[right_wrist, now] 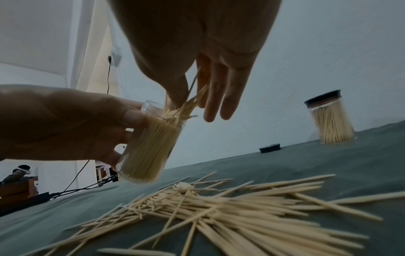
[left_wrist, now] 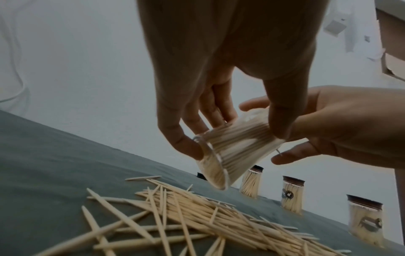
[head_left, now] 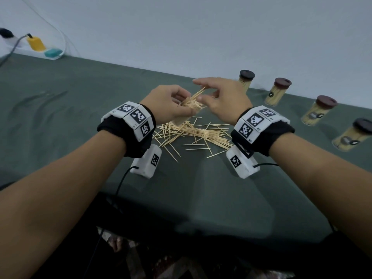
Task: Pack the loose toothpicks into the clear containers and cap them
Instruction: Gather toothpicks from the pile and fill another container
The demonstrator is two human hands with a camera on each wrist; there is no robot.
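My left hand (head_left: 173, 101) grips a clear container (head_left: 182, 120), packed with toothpicks and tilted, just above the loose toothpick pile (head_left: 193, 135) on the green cloth. In the left wrist view the container (left_wrist: 236, 149) sits between my left thumb and fingers. My right hand (head_left: 219, 97) pinches a small bunch of toothpicks (right_wrist: 192, 104) at the container's open mouth (right_wrist: 153, 110), its other fingers straight. A loose dark cap (right_wrist: 270, 147) lies on the cloth behind the pile.
Several capped containers full of toothpicks (head_left: 246, 80) (head_left: 277, 91) (head_left: 318, 110) stand along the far right edge of the table. A power strip with plugs (head_left: 36, 45) and cables lies at the back left. The wall rises right behind the table.
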